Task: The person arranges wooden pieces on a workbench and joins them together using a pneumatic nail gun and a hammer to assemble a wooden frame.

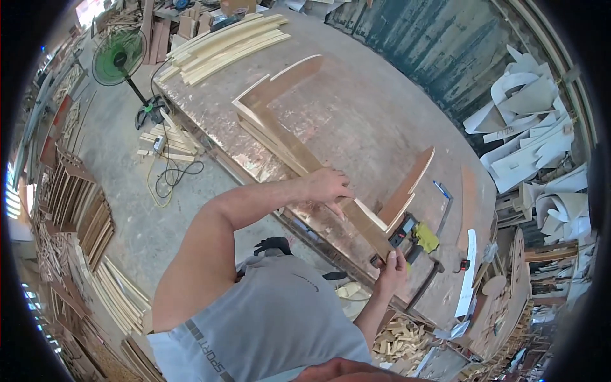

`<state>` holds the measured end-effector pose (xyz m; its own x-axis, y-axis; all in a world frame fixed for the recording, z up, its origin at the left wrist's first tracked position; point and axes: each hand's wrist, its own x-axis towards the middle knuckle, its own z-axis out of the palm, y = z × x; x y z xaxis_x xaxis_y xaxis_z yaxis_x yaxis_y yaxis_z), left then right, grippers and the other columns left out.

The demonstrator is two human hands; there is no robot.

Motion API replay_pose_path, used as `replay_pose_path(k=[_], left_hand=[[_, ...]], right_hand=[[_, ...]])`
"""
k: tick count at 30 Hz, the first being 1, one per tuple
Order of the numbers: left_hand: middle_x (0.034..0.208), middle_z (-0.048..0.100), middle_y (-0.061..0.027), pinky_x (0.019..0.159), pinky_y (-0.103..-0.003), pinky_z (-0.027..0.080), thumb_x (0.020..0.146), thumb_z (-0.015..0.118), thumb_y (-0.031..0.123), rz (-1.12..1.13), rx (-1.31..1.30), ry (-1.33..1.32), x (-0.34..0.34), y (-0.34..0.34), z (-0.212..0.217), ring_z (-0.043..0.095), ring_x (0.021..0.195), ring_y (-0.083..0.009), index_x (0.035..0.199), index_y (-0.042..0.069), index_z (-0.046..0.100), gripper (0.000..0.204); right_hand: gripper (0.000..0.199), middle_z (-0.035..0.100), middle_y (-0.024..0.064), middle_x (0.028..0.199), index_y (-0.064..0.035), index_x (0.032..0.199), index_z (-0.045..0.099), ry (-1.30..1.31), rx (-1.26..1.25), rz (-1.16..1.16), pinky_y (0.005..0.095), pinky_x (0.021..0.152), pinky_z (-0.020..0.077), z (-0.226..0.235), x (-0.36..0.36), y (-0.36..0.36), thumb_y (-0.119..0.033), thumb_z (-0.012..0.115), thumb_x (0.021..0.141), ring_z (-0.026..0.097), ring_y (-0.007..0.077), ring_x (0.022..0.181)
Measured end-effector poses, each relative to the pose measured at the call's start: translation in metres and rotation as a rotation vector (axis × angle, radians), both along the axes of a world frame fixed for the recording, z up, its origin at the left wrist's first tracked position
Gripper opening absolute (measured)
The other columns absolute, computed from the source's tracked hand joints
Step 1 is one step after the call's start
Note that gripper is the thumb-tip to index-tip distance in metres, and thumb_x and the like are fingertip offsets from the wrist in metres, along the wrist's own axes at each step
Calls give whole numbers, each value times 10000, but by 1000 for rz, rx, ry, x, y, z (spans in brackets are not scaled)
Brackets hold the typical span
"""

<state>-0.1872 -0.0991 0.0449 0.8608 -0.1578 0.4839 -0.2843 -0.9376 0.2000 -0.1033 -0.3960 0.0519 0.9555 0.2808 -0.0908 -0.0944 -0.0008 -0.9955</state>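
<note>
A U-shaped wooden frame [280, 132] of brown boards with pale edges lies along the near edge of the workbench, its two arms reaching away from me. My left hand [326, 186] is closed over the long board, thumb spread toward me and fingers across the top. At the board's right end, my right hand [391, 270] pinches the corner with its fingertips. A small dark object [377, 261] sits beside those fingers; I cannot make out its kind. Just beyond the right hand lies a yellow-green and black power tool [423, 237], close to the frame's right corner.
Pale wood strips [229, 44] are stacked at the workbench's [356, 108] far left. A blue-handled tool [441, 189] and a thin brown board [470, 204] lie to the right. On the floor stand a green fan [119, 58] and a loose cable [181, 172]. Paper templates [525, 108] hang at right.
</note>
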Motion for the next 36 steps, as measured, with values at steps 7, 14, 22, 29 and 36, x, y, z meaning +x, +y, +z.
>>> replay_pose_path(k=[7,14,22,29,36], left_hand=[[744,522,-60,645,-353,445,608,638,615,86,-41,-4,25,26,-8,544,752,-247,948,166,623,564],[789,563,-99,687,-389,465,622,610,642,141,-143,181,39,33,-5,575,793,-286,946,163,640,579],[739,553,-93,652,-382,474,621,616,638,189,-133,202,53,35,-5,574,743,-288,924,151,638,573],[804,571,-118,682,-423,466,603,640,631,59,-88,264,83,-3,26,571,806,-305,914,126,619,593],[1246,465,-155,892,-341,423,744,697,203,1112,-912,-928,14,128,66,485,1092,-222,1316,45,375,675]], right_hand=[[335,621,60,856,55,1130,541,59,13,48,203,573,483,1,50,38,-135,598,861,583,98,681],[345,621,65,865,48,1105,549,123,-41,140,203,498,492,4,87,54,-191,605,862,591,113,638],[316,615,49,831,9,1106,558,172,-44,150,221,501,484,-15,117,57,-208,583,877,581,115,610],[224,574,57,923,-74,996,542,284,105,158,220,445,442,-3,120,22,-276,531,901,565,121,614],[269,570,38,823,-81,938,513,444,128,119,208,446,432,-29,132,-47,-322,597,854,559,125,630]])
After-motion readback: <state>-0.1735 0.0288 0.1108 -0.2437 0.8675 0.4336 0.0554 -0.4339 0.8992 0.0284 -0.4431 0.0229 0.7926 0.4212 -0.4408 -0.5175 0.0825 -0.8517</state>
